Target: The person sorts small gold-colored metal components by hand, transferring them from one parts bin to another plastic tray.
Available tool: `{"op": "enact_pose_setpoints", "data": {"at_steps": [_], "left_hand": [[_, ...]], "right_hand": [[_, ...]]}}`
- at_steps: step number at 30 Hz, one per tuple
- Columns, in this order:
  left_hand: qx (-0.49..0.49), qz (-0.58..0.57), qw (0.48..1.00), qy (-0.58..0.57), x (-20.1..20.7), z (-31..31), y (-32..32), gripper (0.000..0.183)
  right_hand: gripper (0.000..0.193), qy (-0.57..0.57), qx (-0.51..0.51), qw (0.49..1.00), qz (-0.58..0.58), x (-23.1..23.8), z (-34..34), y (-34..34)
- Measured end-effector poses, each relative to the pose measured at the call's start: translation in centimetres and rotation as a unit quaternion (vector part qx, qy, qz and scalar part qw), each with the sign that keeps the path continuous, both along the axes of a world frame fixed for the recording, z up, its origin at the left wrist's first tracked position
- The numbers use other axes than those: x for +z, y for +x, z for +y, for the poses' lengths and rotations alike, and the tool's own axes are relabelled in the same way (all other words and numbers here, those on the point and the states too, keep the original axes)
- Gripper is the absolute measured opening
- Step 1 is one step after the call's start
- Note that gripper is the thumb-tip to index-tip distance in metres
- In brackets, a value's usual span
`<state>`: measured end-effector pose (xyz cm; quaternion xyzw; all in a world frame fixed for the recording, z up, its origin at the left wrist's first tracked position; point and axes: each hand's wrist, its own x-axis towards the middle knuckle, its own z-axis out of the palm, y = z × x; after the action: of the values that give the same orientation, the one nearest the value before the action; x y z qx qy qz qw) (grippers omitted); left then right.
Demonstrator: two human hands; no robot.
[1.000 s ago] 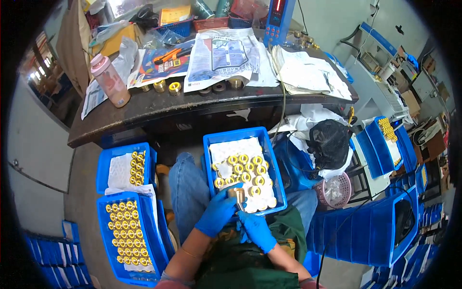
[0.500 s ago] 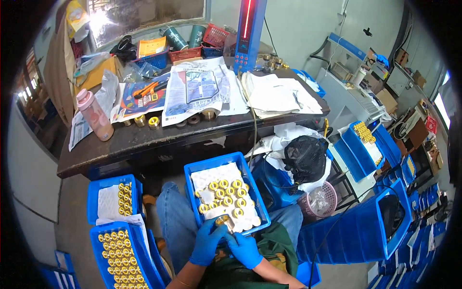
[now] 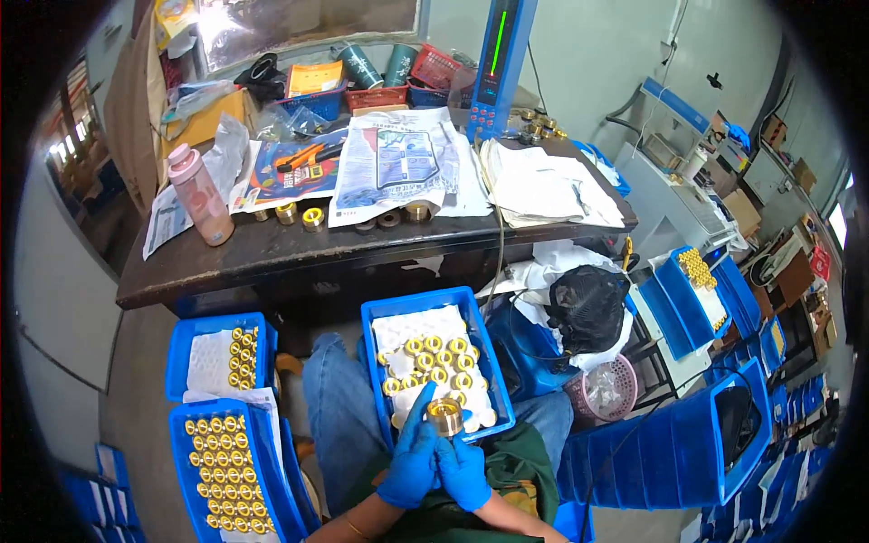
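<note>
Both my hands wear blue gloves and meet over my lap at the near edge of a blue tray. My left hand (image 3: 413, 466) and my right hand (image 3: 463, 471) grip a short, brass-coloured metal ring (image 3: 444, 416) between them, its round opening turned up. The left fingers stretch along the ring's left side; the right fingers are partly hidden beneath it. Several yellow-rimmed metal rings (image 3: 438, 375) stand on white padding in the blue tray (image 3: 371, 337), which rests on my thighs.
Blue trays (image 3: 168, 362) of similar rings stand at the left. A dark desk (image 3: 262, 267) ahead bears a pink bottle (image 3: 201, 199), papers and a blue column gauge (image 3: 495, 81) with a lit green bar. Stacked blue bins (image 3: 652, 439) and a pink basket (image 3: 625, 369) stand right.
My hands have raised the ring slightly and moved it right, so its opening now shows. The gauge's light bar has turned from red to green. The whole view has shifted a little.
</note>
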<state>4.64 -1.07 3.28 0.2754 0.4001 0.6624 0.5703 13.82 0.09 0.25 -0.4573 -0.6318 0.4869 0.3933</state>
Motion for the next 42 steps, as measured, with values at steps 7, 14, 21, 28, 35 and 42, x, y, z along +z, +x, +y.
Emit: {"op": "enact_pose_setpoints", "data": {"at_steps": [7,14,21,28,35,42], "left_hand": [[0.02,-0.02,1.0,0.003,0.4,-1.3,-0.7,0.055],[0.113,0.057,0.989,-0.079,-0.5,-4.8,-5.3,0.053],[0.186,0.309,0.897,-0.256,4.0,-17.2,-16.1,0.052],[0.126,0.474,0.818,-0.301,0.1,-28.6,-17.5,0.088],[0.109,0.482,0.727,-0.477,-3.0,-28.8,-16.3,0.075],[0.133,0.663,0.666,-0.315,3.8,-16.9,-15.4,0.046]], "right_hand": [[0.021,0.002,0.037,0.999,-0.013,-0.9,-0.5,-0.5],[0.02,-0.207,0.244,0.944,-0.085,0.7,-1.7,-2.0],[0.026,-0.276,0.239,0.926,-0.098,-0.2,-1.5,-2.2],[0.027,-0.278,0.231,0.93,-0.06,-0.8,-0.8,-2.6],[0.025,-0.312,0.214,0.924,-0.06,0.1,-0.8,-2.1],[0.031,-0.366,0.188,0.906,-0.098,0.0,-0.6,-1.5]]}}
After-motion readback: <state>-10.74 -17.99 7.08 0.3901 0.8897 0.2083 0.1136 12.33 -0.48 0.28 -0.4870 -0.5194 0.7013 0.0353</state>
